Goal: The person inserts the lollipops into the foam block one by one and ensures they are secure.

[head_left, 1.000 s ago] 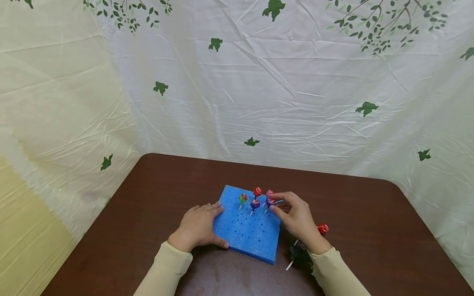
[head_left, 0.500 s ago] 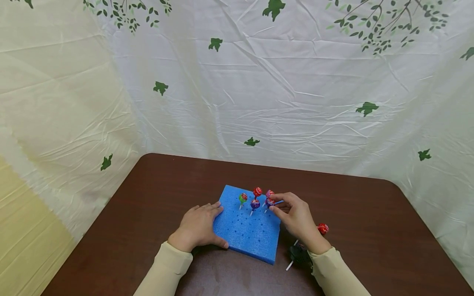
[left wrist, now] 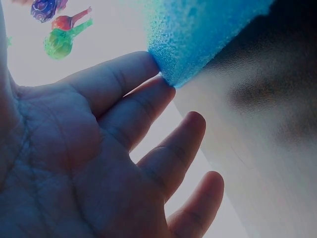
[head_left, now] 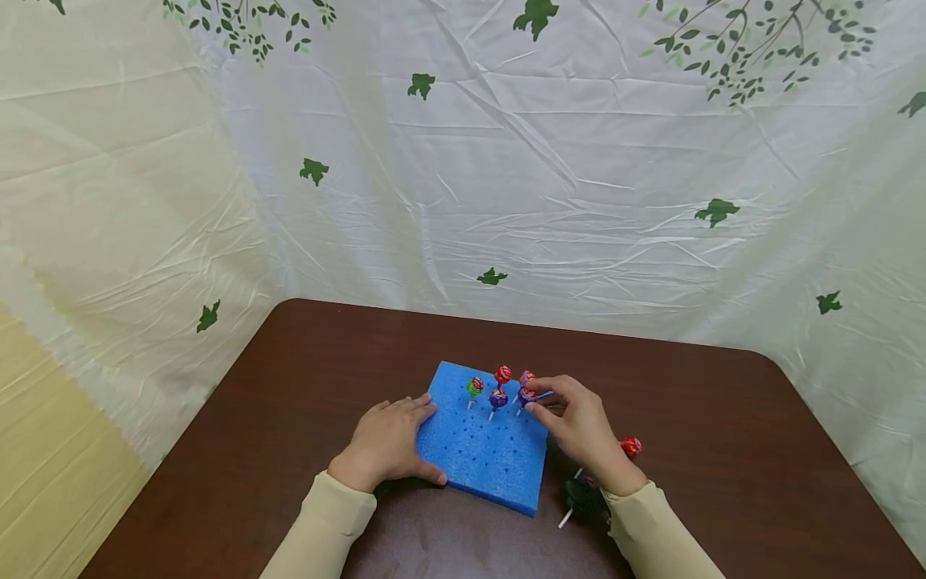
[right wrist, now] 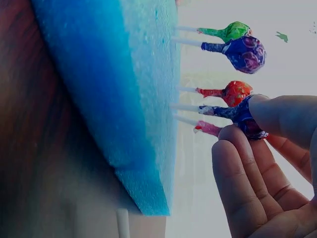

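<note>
A blue foam board [head_left: 481,474] with rows of small holes lies on the table. My left hand [head_left: 387,442] rests along its left edge, fingers spread, fingertips touching the foam. At the far right of the board, my right hand [head_left: 582,426] pinches the wrapped head of a purple lollipop [right wrist: 242,118] between thumb and fingers; its white stick stands in the foam. Around it, also stuck in the board, are a second purple lollipop [head_left: 497,399], a red one [head_left: 502,375], a green-and-red one [head_left: 474,387] and a pink one [right wrist: 208,128], partly hidden by my fingers.
Beside the board on the brown table [head_left: 347,346], a red lollipop [head_left: 631,447] and a dark-wrapped lollipop [head_left: 582,498] lie partly under my right wrist. A pale curtain [head_left: 448,201] with leaf prints hangs behind the table.
</note>
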Tool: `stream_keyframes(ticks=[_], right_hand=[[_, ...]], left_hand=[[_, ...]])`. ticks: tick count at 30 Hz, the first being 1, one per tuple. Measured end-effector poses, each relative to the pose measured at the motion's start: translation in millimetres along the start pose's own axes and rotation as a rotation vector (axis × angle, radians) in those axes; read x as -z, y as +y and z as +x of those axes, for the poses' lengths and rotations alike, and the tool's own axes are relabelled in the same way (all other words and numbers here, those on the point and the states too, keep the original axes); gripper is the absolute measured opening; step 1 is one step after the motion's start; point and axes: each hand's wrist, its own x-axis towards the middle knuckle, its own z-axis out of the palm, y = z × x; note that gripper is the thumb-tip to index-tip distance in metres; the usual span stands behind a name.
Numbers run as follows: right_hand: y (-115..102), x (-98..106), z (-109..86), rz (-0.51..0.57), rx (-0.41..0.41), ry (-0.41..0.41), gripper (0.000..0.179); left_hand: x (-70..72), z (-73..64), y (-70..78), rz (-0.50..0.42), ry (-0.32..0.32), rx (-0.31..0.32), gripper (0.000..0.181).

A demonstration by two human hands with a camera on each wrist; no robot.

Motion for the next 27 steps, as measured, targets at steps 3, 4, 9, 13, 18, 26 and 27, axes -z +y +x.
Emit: stream_keyframes(ticks=[3,4,9,13,18,26,27], right_hand=[[0,2,0.6,-0.006,0.019,-0.003,0.03],[0,3,0.9,-0.011,0.024,-0.006,0.03],[2,9,1.4,-0.035,0.035,-0.029,0.034],[4,14,1.9,-0.044,0.034,-0.04,0.036],[5,26,2.5,-0.048,0.04,-0.023,0.034],[13,50,0.1,-0.077,-0.005,0.002,0.033],[15,52,-0.4,-0.082,-0.01,0.002,0.033]], left_hand=[[0.4,-0.3,-0.1,-0.003,0.001,0.001,0.106],[0.3,-0.3,-0.2,-0.003,0.001,0.001,0.106],[-0.2,0.0,-1.0,-0.007,0.002,0.002,0.106],[-1.5,0.9,-2.0,-0.003,0.0,0.003,0.106],[-1.9,1.8,-1.9,0.005,-0.005,0.007,0.107],[-1.7,1.0,-1.6,-0.002,-0.003,0.002,0.107],[-1.8,0.9,-1.6,-0.001,-0.005,0.002,0.107]])
